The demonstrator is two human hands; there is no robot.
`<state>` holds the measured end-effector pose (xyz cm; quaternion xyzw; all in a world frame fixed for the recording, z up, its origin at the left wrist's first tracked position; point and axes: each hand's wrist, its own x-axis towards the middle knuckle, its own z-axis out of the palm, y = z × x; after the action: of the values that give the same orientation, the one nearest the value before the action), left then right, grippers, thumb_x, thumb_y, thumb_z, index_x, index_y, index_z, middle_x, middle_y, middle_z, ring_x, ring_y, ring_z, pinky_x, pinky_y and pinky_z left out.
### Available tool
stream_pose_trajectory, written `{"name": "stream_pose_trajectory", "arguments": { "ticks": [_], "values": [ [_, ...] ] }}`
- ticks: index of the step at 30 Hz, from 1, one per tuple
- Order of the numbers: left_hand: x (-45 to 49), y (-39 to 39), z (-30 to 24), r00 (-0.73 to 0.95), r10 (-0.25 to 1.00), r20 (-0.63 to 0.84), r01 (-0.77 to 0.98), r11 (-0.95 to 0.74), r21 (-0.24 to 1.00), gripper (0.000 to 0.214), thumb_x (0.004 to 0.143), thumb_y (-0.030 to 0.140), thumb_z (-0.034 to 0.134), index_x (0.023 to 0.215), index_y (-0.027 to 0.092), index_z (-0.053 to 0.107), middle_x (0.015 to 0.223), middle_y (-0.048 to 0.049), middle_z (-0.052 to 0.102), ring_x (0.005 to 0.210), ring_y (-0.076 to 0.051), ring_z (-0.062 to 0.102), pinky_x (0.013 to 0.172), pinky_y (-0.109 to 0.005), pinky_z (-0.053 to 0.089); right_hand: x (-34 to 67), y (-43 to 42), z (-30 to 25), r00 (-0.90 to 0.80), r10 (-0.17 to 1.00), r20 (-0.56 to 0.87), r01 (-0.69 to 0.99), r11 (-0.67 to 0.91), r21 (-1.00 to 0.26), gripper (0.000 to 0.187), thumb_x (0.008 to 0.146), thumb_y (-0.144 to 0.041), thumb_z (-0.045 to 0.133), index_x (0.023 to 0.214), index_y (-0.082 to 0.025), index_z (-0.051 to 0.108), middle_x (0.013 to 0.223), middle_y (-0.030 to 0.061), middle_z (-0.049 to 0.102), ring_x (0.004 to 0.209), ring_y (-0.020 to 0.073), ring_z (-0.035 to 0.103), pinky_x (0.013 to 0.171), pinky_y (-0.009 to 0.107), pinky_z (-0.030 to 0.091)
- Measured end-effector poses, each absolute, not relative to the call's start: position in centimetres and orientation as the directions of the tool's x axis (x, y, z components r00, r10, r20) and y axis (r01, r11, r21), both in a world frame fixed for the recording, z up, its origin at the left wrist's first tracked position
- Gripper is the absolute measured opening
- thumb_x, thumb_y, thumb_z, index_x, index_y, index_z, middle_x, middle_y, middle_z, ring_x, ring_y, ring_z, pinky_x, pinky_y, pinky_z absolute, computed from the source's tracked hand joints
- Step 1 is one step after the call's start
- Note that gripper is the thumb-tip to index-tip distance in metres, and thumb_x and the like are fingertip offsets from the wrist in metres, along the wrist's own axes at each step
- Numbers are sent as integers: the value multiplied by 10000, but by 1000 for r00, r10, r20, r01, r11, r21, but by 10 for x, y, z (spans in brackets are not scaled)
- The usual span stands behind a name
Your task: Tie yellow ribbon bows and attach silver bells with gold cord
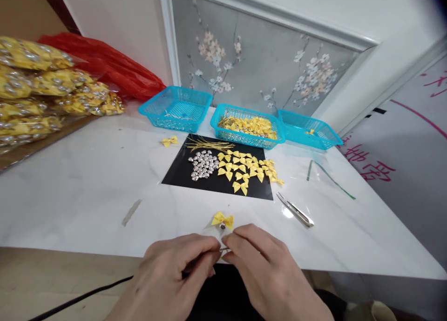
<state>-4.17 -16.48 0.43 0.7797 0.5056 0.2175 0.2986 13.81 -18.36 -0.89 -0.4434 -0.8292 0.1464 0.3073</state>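
Near the table's front edge, my left hand [185,260] and my right hand [260,260] meet, thumbs and forefingers pinched. Between their fingertips runs a short stretch of thin gold cord [224,249]; its ends are hidden by the fingers. Just beyond the fingertips is a yellow ribbon bow [223,219] with a shiny silver bead [222,226] at its lower middle. I cannot tell whether cord and bow are joined. Farther back, a black mat [209,187] carries loose silver beads [204,164], several yellow bows [240,187] and a bundle of gold cords [206,143].
Tweezers [296,210] and a green strip [333,180] lie at the right. Along the wall stand three blue baskets, the left [174,123], middle [240,139] and right [314,137]; finished-looking bows fill the middle one. Bagged bows [38,81] are piled at the left.
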Motion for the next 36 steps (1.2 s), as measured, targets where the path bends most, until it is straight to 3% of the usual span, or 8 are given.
{"name": "stream_pose_trajectory", "arguments": {
  "ticks": [9, 14, 17, 21, 29, 33, 36],
  "values": [
    [-39, -165, 7, 374, 926, 49, 648, -299, 700, 230, 866, 228, 463, 752, 240, 663, 606, 65, 676, 536, -111, 636, 542, -201, 455, 137, -183, -8, -405, 832, 379, 639, 554, -533, 179, 914, -71, 452, 935, -173, 598, 868, 55, 586, 743, 177, 540, 686, 324, 511],
    [-38, -165, 4, 423, 906, 35, 640, -325, 696, 287, 895, 236, 441, 696, 224, 648, 596, 47, 638, 542, -120, 610, 543, -221, 451, 136, -180, -10, -409, 814, 413, 641, 578, -505, 229, 910, -51, 396, 847, -162, 586, 813, 63, 587, 698, 175, 534, 635, 308, 488],
    [-38, -163, -1, 431, 901, 37, 611, -322, 723, 280, 909, 240, 437, 762, 226, 674, 692, 30, 683, 636, -132, 646, 616, -225, 491, 136, -180, -15, -371, 817, 441, 658, 567, -496, 233, 886, -23, 403, 847, -159, 589, 806, 68, 591, 696, 177, 537, 631, 310, 483],
    [-37, -160, -10, 416, 908, 39, 560, -290, 776, 242, 911, 230, 454, 823, 237, 679, 820, 24, 716, 756, -141, 669, 710, -224, 514, 136, -181, -23, -296, 842, 450, 641, 525, -560, 207, 893, -40, 429, 858, -163, 591, 813, 65, 587, 702, 171, 540, 627, 299, 484],
    [-35, -156, -18, 420, 907, 34, 519, -270, 811, 244, 914, 204, 452, 863, 233, 689, 850, 10, 717, 789, -143, 670, 739, -232, 523, 137, -178, -30, -259, 893, 369, 619, 447, -646, 200, 920, -103, 428, 862, -173, 606, 827, 63, 580, 735, 176, 555, 660, 303, 493],
    [-38, -150, -19, 375, 927, -6, 515, -203, 833, 219, 893, 238, 497, 855, 249, 712, 861, 8, 727, 795, -151, 677, 744, -238, 536, 141, -170, -27, -243, 926, 288, 504, 374, -778, 192, 927, -118, 450, 931, -187, 630, 895, 49, 597, 790, 152, 583, 721, 270, 497],
    [-42, -144, -19, 315, 949, -30, 492, -136, 860, 191, 863, 267, 542, 810, 254, 725, 887, 4, 725, 814, -157, 678, 730, -225, 543, 146, -159, -25, -135, 963, 231, 482, 268, -834, 189, 943, -159, 453, 923, -189, 639, 885, 38, 609, 787, 141, 599, 720, 254, 487]
  ]
}}
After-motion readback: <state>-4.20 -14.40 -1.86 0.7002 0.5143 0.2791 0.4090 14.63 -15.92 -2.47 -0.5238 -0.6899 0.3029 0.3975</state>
